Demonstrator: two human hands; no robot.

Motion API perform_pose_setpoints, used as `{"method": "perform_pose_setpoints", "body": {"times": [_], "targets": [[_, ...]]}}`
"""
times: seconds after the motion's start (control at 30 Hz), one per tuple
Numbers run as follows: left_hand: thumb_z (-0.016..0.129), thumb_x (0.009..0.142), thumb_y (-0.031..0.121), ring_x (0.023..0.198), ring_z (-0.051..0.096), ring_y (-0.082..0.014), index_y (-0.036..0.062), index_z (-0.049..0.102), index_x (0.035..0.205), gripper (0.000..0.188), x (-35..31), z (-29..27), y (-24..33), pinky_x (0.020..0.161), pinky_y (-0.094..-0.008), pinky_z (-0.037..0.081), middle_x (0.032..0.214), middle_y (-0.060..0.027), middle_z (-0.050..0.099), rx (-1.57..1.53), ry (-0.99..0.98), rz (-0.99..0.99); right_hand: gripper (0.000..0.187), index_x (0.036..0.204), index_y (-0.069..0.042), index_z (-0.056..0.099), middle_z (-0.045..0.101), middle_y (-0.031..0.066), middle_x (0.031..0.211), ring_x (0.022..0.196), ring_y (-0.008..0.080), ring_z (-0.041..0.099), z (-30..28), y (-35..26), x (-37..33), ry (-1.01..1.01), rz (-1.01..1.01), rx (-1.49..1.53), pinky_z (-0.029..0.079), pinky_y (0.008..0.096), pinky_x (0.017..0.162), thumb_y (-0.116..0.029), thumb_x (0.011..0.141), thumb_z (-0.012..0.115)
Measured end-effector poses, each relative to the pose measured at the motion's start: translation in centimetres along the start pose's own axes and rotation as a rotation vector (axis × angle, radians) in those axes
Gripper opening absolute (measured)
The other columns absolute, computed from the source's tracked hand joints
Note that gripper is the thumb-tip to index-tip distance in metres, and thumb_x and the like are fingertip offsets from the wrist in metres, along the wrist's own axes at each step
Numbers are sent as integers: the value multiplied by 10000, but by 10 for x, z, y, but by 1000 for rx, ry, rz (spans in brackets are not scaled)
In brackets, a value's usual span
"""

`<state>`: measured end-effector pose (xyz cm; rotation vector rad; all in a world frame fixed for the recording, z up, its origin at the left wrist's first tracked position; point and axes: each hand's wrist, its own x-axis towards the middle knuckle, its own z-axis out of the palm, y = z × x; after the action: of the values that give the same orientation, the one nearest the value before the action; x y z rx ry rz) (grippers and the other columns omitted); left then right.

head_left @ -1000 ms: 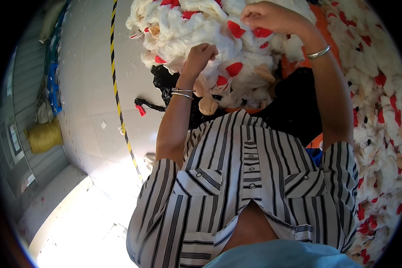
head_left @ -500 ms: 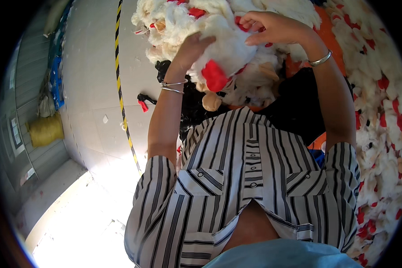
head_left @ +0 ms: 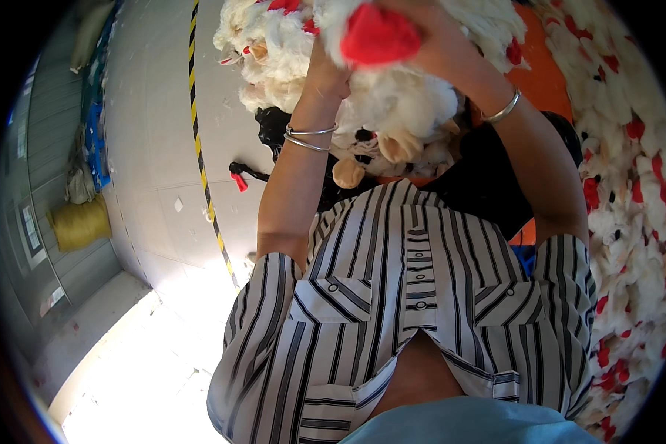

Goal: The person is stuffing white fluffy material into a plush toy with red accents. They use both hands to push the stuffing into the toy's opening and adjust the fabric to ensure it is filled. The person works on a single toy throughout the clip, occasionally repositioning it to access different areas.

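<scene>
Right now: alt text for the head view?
A person's right hand holds a fluffy white piece with a red patch, the left hand partly hidden beside it, over a heap of white, red and beige plush pieces. Yellow-and-black striped tape crosses grey floor at left.

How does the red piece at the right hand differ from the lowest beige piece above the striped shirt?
Colour: the red piece is bright red; the beige piece is pale tan. Size: the red piece looks larger than the beige piece. Place: the red piece is at the right hand; the beige piece is lower, by the striped shirt. Both look rounded.
</scene>
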<state>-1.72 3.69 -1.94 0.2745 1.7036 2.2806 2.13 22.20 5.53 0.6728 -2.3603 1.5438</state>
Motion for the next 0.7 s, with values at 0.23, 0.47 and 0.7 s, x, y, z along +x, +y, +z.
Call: {"method": "perform_pose_setpoints", "body": {"times": [0.23,0.47,0.7], "targets": [[678,896,378,776,666,-144,-42,639,1187,513,-17,-17,-2,706,-284,529,912,-111,709,428,-206,-8,94,996,-18,675,639,-18,887,808,79,594,-46,59,14,543,194,707,480,231,714,-42,944,600],[721,853,320,836,655,-111,11,691,1123,411,-30,-73,5,755,-269,519,962,-49,724,788,-213,-388,113,1027,-49,668,617,-26,907,779,61,550,-79,62,12,604,15,568,426,201,688,-66,958,580],[674,901,94,856,685,-174,1,655,1111,230,-33,-123,31,804,-323,570,972,-88,707,-2,93,-89,152,1066,-33,671,663,29,957,846,129,621,-105,75,15,714,1,636,500,256,759,-32,945,578]]}}
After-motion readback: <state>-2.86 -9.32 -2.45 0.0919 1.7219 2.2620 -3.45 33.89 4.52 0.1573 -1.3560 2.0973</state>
